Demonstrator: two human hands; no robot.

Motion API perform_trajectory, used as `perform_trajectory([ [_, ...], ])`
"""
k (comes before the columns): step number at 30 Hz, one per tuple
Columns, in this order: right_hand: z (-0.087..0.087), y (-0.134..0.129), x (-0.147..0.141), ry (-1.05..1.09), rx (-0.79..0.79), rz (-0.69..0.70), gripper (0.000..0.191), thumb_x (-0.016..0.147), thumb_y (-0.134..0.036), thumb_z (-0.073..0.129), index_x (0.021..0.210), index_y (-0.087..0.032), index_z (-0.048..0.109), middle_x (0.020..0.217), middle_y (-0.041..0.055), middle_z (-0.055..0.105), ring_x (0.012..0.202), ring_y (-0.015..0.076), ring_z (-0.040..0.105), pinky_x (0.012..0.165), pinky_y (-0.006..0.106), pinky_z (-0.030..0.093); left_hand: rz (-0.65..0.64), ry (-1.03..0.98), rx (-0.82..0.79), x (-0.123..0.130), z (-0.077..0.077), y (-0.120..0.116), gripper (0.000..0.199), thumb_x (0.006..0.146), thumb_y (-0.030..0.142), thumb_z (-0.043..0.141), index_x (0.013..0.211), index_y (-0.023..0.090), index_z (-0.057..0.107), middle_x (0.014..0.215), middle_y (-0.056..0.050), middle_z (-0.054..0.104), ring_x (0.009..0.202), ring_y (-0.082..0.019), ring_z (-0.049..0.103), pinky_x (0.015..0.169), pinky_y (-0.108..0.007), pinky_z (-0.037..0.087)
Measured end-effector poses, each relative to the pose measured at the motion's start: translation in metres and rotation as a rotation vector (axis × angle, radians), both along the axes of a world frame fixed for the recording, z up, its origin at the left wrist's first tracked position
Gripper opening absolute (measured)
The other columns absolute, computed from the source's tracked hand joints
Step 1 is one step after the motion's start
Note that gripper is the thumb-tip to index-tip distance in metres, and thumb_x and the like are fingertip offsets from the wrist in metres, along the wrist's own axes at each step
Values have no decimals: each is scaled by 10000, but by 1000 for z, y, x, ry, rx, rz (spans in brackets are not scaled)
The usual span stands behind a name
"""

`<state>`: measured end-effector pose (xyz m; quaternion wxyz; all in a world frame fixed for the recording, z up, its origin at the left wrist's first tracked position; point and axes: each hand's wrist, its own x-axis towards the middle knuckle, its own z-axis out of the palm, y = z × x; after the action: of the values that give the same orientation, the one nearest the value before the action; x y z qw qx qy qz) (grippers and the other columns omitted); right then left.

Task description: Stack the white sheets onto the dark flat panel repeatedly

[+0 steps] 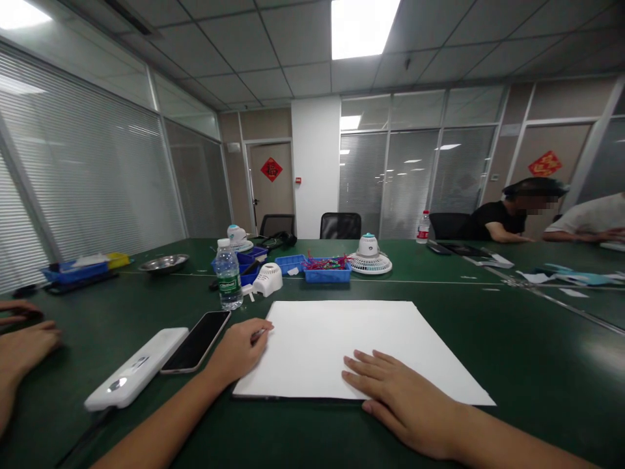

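Note:
A large white sheet of paper (pixel 312 348) lies flat in front of me, with a thin dark edge showing beneath its near side. My left hand (pixel 244 348) rests on the sheet's left edge, fingers curled together; what they hold, if anything, is hidden. Flat on the near right part of the paper lies my right hand (pixel 400 397), its fingers spread and nothing in it. Just left of my left hand are a black-screened phone (pixel 198 342) and a long white device (pixel 139 368) with a cable.
Beyond the paper stand a water bottle (pixel 228 277), a white plastic housing (pixel 268 280), a blue tray (pixel 327 273) of coloured wires and a white fan part (pixel 370 254). A metal dish (pixel 163 262) sits farther left. Another person's hands (pixel 27 342) rest at the left; two people sit far right.

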<state>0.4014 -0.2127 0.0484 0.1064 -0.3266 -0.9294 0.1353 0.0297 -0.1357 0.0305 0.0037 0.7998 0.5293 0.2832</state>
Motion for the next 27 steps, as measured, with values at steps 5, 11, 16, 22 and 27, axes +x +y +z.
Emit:
perform_trajectory([
  [5, -4, 7, -5, -24, -10, -12, 516, 1030, -415, 360, 1538, -364, 288, 1600, 15, 275, 1478, 254, 239, 1210, 551, 203, -61, 173, -35, 7, 3, -2, 363, 926, 340, 452, 1101, 219, 747, 1158, -58, 755, 1079, -237, 695, 990, -369, 514],
  [11, -7, 11, -3, -7, -20, 3, 527, 1026, -385, 386, 1541, -373, 272, 1606, 3, 254, 1481, 255, 226, 1213, 554, 191, 59, 187, -169, 11, -6, 7, 560, 943, 485, 414, 1383, 178, 574, 1487, -99, 513, 1408, -307, 425, 1150, -489, 362],
  [16, -18, 12, -6, 53, 72, -85, 510, 976, -463, 500, 1464, -320, 459, 1523, 43, 431, 1422, 283, 372, 1165, 535, 319, 30, 214, -317, 7, -19, 14, 707, 957, 567, 342, 1535, 159, 332, 1614, -139, 228, 1491, -320, 208, 1198, -542, 221],
  [22, -27, 10, -13, 137, 607, 7, 247, 949, -296, 586, 1160, -221, 690, 1201, 58, 710, 1168, 245, 626, 1004, 443, 489, 31, 256, -363, 9, -12, 7, 693, 973, 553, 295, 1539, 152, 321, 1621, -138, 166, 1497, -293, 165, 1214, -494, 189],
  [27, -13, 2, -25, 111, 891, 220, 205, 953, -149, 540, 1107, -146, 675, 1152, 91, 720, 1101, 226, 648, 899, 388, 533, 43, 220, -381, 6, -10, 4, 698, 963, 569, 317, 1541, 176, 321, 1622, -117, 156, 1493, -300, 169, 1210, -493, 204],
])
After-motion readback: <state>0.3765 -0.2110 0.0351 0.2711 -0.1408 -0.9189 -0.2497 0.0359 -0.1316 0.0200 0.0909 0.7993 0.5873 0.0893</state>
